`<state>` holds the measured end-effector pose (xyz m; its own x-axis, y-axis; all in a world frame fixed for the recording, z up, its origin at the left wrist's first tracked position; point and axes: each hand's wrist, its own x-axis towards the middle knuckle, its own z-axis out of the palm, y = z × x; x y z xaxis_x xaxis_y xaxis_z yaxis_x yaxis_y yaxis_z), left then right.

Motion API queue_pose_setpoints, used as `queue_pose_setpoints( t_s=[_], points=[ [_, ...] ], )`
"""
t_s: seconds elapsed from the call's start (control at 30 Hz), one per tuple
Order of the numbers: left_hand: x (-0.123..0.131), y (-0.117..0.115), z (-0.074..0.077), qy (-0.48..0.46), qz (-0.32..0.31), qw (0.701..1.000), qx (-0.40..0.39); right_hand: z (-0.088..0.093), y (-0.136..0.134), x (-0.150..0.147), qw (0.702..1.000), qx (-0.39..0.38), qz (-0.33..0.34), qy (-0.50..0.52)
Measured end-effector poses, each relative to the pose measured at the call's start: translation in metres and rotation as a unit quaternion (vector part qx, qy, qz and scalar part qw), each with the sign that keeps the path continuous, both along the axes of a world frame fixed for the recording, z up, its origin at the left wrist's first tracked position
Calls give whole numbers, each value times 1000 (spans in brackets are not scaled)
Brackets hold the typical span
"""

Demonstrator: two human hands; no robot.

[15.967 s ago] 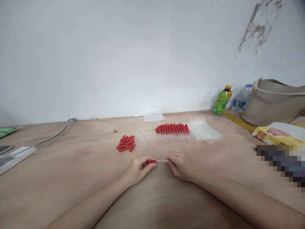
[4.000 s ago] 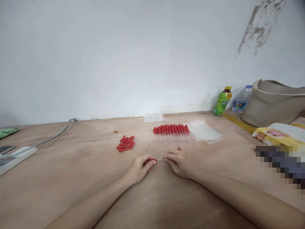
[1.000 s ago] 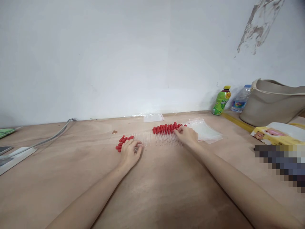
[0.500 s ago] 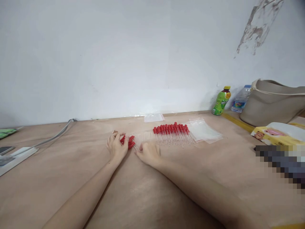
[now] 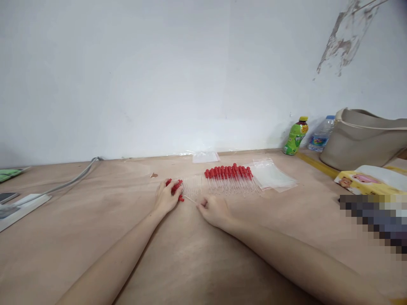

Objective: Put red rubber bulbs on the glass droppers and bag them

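Note:
My left hand (image 5: 165,199) is curled over a small heap of red rubber bulbs (image 5: 177,186), its fingers and thumb closed around some of them. Between finger and thumb, my right hand (image 5: 214,209) pinches the end of a thin clear dropper tube (image 5: 190,199). The tube points left towards a red bulb by my left thumb; whether it sits inside the bulb I cannot make out. Behind the hands lie several loose clear tubes (image 5: 192,185) side by side. Further right is a row of droppers (image 5: 229,173) with red bulbs at their far ends.
Clear zip bags (image 5: 275,174) lie right of the dropper row, and another bag (image 5: 206,157) is by the wall. A green bottle (image 5: 295,137), a water bottle (image 5: 319,137), a beige bin (image 5: 365,142) and a yellow tissue pack (image 5: 359,180) stand right. A grey cable (image 5: 78,176) runs left.
Both hands have shifted right and slightly nearer to me. My right hand has drawn away from the left with the tube in its pinch. A small brown scrap now shows behind my left hand.

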<state>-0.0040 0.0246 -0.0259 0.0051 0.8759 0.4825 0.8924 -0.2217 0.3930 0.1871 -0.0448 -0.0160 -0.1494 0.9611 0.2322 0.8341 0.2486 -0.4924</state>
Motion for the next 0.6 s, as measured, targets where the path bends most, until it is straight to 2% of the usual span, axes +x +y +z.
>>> queue_pose_setpoints(
  t_s=[0.3, 0.43, 0.6],
  points=[
    [10, 4, 6, -34, -108, 994, 12, -1, -25, 70, 999, 30, -12, -16],
    [11, -1, 8, -63, -79, 995, 6, -4, -25, 81, 1000, 28, -11, 2],
    [2, 6, 20, -116, 25, 993, -2, -6, -23, 80, 999, 39, 1, 15]
  ],
)
